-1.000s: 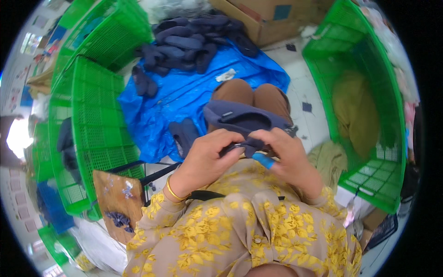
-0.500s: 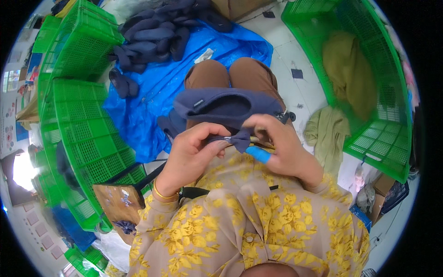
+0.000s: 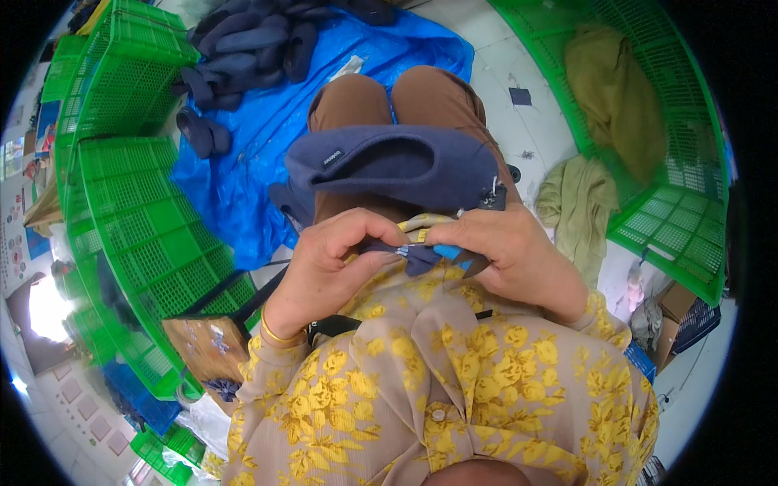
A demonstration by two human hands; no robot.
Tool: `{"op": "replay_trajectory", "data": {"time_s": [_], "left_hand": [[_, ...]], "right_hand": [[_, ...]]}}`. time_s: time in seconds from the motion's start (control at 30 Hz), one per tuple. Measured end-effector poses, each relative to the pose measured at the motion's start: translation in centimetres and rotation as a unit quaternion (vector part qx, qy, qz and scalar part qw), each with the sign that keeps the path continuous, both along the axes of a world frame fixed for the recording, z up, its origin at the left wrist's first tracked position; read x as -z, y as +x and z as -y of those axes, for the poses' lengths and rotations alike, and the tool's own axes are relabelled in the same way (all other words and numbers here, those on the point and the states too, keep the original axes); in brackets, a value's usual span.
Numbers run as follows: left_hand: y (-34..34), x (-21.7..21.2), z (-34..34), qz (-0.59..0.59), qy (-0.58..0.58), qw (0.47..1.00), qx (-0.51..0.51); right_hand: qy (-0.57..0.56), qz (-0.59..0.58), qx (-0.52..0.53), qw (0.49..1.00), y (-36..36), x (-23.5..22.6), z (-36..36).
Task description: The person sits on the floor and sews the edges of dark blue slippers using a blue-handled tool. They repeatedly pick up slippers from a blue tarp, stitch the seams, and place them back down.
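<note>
A small navy fabric bow (image 3: 420, 261) is held in front of my belly. My left hand (image 3: 328, 263) is closed, thumb and forefinger pinching the bow's left end, where a pale striped patch shows. My right hand (image 3: 519, 255) is closed at the bow's right side; blue tape wraps one of its digits. A dark pointed piece (image 3: 476, 266) sticks out under the right fingers; I cannot tell its kind. Across my thighs lies a navy slipper (image 3: 454, 166), its opening facing up. A black object with a white tip (image 3: 492, 194) sits at its right end, just above my right hand.
Several navy slippers (image 3: 243, 44) are piled on a blue tarp (image 3: 389, 61) beyond my knees. Green crates (image 3: 134, 219) stand along the left, near a wooden board (image 3: 207, 344). At right, a large green crate (image 3: 705, 227) holds olive cloth (image 3: 612, 89); paler cloth (image 3: 579, 202) hangs over its edge.
My right hand has turned, its fingers now lower and closer to the bow, and the dark pointed piece shows beneath it. The slipper and knees appear slightly higher in view.
</note>
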State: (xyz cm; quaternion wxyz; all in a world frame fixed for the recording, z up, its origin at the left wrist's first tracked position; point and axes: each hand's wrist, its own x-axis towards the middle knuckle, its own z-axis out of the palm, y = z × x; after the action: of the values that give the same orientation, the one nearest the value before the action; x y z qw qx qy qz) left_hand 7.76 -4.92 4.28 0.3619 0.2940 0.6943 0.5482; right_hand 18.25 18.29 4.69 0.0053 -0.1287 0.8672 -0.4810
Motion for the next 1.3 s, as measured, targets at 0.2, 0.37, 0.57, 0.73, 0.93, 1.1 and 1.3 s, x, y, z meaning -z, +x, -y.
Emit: {"op": "replay_trajectory", "data": {"time_s": [0.2,0.37,0.57,0.73,0.93,1.1,1.3], "left_hand": [[-0.5,-0.6,-0.1,0.015,-0.008,0.998,0.054],[-0.3,-0.5,0.0,0.023,0.001,0.999,0.045],[-0.3,-0.8,0.1,0.053,-0.024,0.997,0.041],[-0.3,-0.9,0.3,0.069,-0.066,0.994,0.046],[-0.3,-0.7,0.5,0.062,-0.064,0.995,0.055],[-0.3,-0.6,0.5,0.049,-0.039,0.996,0.062],[-0.4,-0.8,0.2,0.037,-0.033,0.996,0.077]], "right_hand": [[0.005,0.022,-0.038,0.999,-0.1,-0.8,-0.2],[0.013,0.017,-0.046,0.999,-0.1,-1.0,-0.1],[0.016,0.012,-0.051,0.999,0.0,-1.0,-0.1],[0.032,-0.005,-0.043,0.999,0.0,-1.1,-0.1],[0.038,0.002,-0.050,0.998,0.0,-1.1,0.0],[0.041,-0.006,-0.055,0.998,-0.1,-1.2,0.1],[0.067,-0.027,-0.066,0.995,-0.1,-1.4,0.3]]}}
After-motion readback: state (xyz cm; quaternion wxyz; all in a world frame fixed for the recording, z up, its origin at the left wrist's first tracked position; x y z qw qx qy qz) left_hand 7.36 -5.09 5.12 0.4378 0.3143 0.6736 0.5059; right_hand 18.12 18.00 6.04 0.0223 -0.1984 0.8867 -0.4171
